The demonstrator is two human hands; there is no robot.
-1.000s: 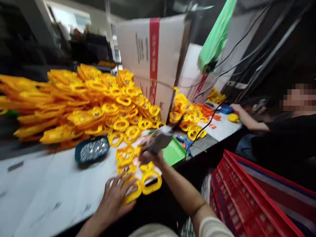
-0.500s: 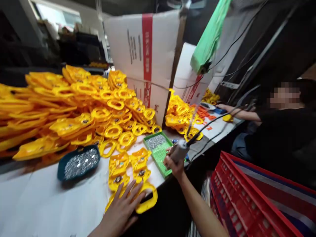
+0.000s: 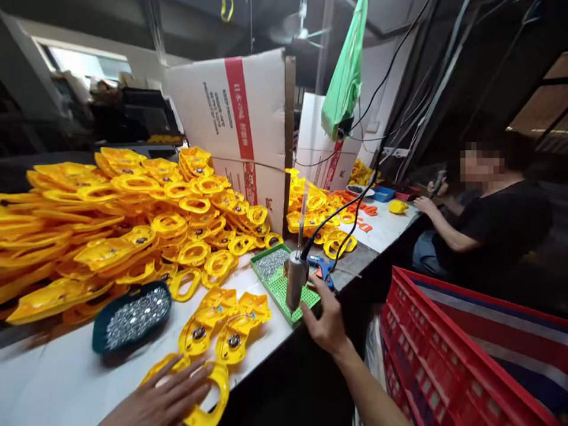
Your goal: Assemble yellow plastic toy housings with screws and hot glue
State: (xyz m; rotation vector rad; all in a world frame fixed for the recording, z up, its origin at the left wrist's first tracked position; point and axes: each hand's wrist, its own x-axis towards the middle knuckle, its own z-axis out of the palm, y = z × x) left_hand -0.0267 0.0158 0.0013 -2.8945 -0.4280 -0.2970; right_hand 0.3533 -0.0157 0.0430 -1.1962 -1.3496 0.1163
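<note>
My left hand (image 3: 165, 387) lies flat, fingers spread, on a yellow plastic shell (image 3: 222, 384) with a looped handle at the table's front edge. Just beyond it, two more yellow shell pieces (image 3: 233, 337) lie side by side, each with a round metal part set in it. A grey electric screwdriver (image 3: 295, 284) hangs upright on its cord over a green tray (image 3: 279, 296) of small screws. Beside the screwdriver, my right hand (image 3: 329, 322) is open, thumb and fingers apart. A blue glue gun (image 3: 323, 269) lies just behind those fingers, partly hidden.
A big heap of yellow shells (image 3: 110, 219) fills the table's left and back. Near it sits a dark teal scoop tray (image 3: 101, 337) of shiny metal bits. Cardboard sheets (image 3: 195, 106) stand behind. A red crate (image 3: 426, 349) is at right; a co-worker (image 3: 501, 207) sits beyond.
My right hand has let go of the screwdriver, which now hangs upright. My left hand remains on the yellow shell. The view has shifted, and the co-worker's arms have moved.
</note>
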